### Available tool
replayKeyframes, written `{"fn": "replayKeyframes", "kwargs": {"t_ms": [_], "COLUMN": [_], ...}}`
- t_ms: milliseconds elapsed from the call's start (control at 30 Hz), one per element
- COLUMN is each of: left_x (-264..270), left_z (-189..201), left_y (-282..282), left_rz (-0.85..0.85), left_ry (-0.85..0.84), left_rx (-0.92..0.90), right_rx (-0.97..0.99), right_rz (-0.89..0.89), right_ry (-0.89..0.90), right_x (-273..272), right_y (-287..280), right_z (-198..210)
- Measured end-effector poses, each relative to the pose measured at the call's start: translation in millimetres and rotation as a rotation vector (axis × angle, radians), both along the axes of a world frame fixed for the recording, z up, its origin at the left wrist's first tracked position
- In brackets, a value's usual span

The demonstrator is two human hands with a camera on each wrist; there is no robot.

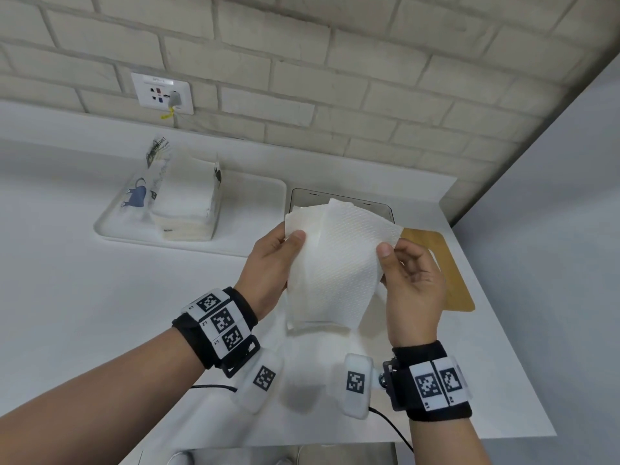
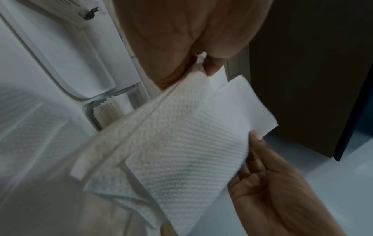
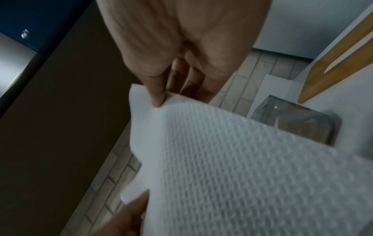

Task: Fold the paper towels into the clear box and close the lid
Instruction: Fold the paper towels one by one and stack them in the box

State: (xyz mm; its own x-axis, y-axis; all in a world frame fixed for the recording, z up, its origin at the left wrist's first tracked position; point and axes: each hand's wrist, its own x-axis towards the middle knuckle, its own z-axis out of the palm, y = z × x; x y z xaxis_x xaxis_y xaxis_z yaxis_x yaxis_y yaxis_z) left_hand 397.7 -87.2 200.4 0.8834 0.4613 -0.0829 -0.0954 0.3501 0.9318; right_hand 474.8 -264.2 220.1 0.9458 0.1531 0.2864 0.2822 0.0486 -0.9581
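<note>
Above the worktop (image 1: 100, 313): paper towels (image 1: 330, 263), several sheets, pinched between left hand (image 1: 268, 263) and right hand (image 1: 414, 280). Clear box (image 1: 339, 203) behind, some towels inside; lid (image 1: 436, 263) off. Folding, loading, closing remain.

paper towel (image 1: 335, 263): white, waffle-embossed | lid (image 1: 436, 270): tan | tray (image 1: 255, 209): white | wall (image 1: 335, 78): off-white brick

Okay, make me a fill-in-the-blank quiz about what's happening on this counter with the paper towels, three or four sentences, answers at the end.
1. Both hands hold up a white paper ____ above the counter.
2. The open pack of towels sits on a white ____.
3. The left hand pinches the sheet's ____ edge.
4. Right of the clear box lies a ____-coloured wooden lid.

Answers: towel; tray; left; tan
</note>
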Motion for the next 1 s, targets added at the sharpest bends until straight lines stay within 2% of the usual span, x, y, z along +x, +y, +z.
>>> {"fn": "replayKeyframes", "kwargs": {"t_ms": [167,300,467,567,700,833,1000], "left_x": [1,2,3,2,2,0,2], "left_z": [-2,-2,0,-2,-3,-5,-9], "left_y": [3,-3,-3,-1,1,0,-1], "left_rz": [0.017,-0.033,-0.019,-0.016,-0.056,-0.149,-0.166], "left_ry": [0.011,-0.019,-0.026,-0.012,0.014,-0.007,-0.078], "left_rx": [0.087,0.068,0.035,0.021,0.003,0.0,0.138], "right_rx": [-0.025,-0.136,-0.121,-0.161,-0.127,-0.172,-0.057], "right_rz": [0.262,0.173,0.011,0.033,0.145,0.077,0.064], "right_ry": [0.017,0.013,0.061,0.055,0.14,0.059,-0.061], "right_x": [2,8,10,10,12,8,0], "right_y": [-5,11,19,22,26,31,32], "right_z": [13,6,-9,-14,-15,-19,-10]}}
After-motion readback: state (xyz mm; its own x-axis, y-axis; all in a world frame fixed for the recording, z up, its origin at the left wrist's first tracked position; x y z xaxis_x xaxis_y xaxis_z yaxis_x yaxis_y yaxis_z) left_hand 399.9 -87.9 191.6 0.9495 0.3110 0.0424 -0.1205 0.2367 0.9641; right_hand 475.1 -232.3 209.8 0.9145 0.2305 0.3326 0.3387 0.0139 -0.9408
